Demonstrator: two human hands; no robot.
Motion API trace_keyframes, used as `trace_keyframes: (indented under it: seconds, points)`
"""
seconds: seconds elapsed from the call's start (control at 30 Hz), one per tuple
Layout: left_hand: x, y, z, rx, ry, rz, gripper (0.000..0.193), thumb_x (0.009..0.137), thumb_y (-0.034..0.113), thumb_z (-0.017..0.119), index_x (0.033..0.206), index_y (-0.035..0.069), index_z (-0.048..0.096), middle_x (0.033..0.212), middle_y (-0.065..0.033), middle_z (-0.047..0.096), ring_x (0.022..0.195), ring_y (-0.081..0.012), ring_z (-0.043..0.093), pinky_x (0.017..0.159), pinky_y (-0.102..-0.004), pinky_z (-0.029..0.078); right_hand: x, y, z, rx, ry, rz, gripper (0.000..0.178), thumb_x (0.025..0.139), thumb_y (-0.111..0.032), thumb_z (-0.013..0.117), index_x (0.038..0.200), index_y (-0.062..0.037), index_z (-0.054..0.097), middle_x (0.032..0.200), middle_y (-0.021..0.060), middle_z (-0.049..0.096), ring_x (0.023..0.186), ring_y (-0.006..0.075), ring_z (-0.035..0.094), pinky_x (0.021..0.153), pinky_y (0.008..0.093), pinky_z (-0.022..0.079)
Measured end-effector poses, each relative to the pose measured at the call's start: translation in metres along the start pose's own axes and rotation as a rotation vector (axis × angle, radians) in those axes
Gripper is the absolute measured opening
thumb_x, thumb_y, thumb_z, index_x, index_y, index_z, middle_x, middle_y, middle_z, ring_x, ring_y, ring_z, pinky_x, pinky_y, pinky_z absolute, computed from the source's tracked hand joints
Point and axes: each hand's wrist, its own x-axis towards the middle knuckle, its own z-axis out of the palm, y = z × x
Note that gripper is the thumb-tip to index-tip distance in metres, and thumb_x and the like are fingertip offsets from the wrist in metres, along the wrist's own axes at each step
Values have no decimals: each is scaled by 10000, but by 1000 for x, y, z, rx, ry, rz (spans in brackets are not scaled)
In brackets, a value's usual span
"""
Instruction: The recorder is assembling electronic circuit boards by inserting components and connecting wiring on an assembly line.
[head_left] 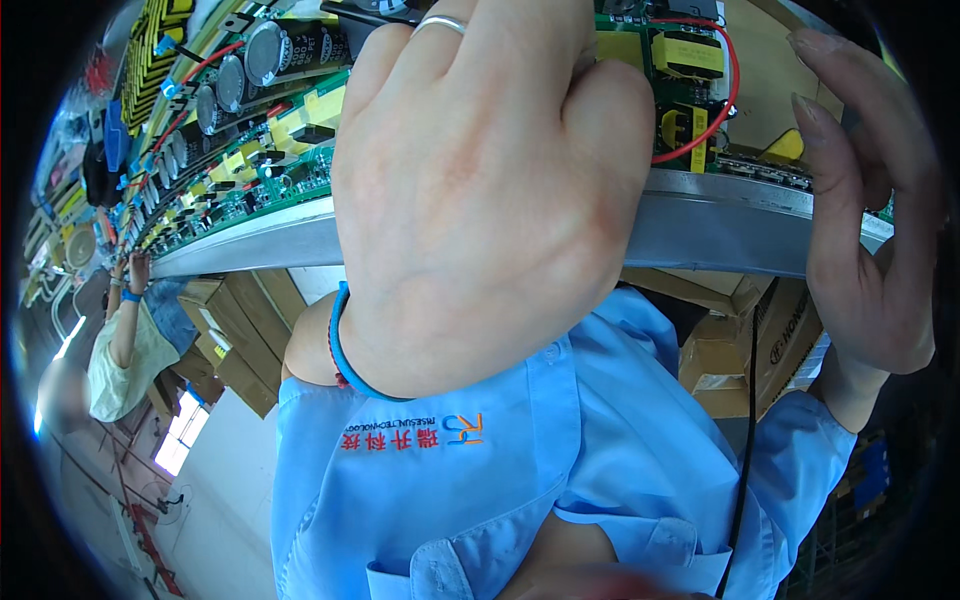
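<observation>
The left hand (480, 190) partly hides a circuit board (685, 90), its grip out of view; the half-open right hand (880, 200) seems empty.

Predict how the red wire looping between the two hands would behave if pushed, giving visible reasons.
The red wire would probably bend easily, being thin, yet spring back somewhat, since it holds a smooth bow. It may resist lifting free, as both visible ends run in toward the green circuit board.
</observation>
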Motion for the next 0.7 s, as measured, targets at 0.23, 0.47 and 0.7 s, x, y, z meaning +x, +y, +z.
trace_keyframes:
  seconds: [0.23, 0.47, 0.7]
  points:
    - [5, 3, -7, 93, -83, 40, 296, 511, -10, 746, 795, 37, 675, 795, -67, 543, 581, -200, 494, 515, -312, 369, -10, 11, -15, -32, -65, 48, 323, 879, 41, 657, 1197, 19, 607, 1099, 162, 693, 838, 164, 693, 621, 209, 533]
    - [5, 0, -10, 171, -139, 53, 298, 521, -1, 750, 806, 40, 676, 793, -61, 547, 590, -205, 500, 530, -317, 371, -8, 15, -23, -78, -161, 73, 332, 882, 40, 653, 1209, 13, 599, 1118, 165, 687, 851, 169, 694, 621, 209, 533]
    - [6, 2, -16, 233, -169, 64, 299, 529, 6, 754, 816, 43, 677, 792, -55, 551, 597, -210, 505, 543, -321, 373, 5, 5, -30, -141, -259, 90, 342, 885, 39, 649, 1221, 7, 592, 1137, 169, 681, 863, 175, 695, 620, 210, 534]
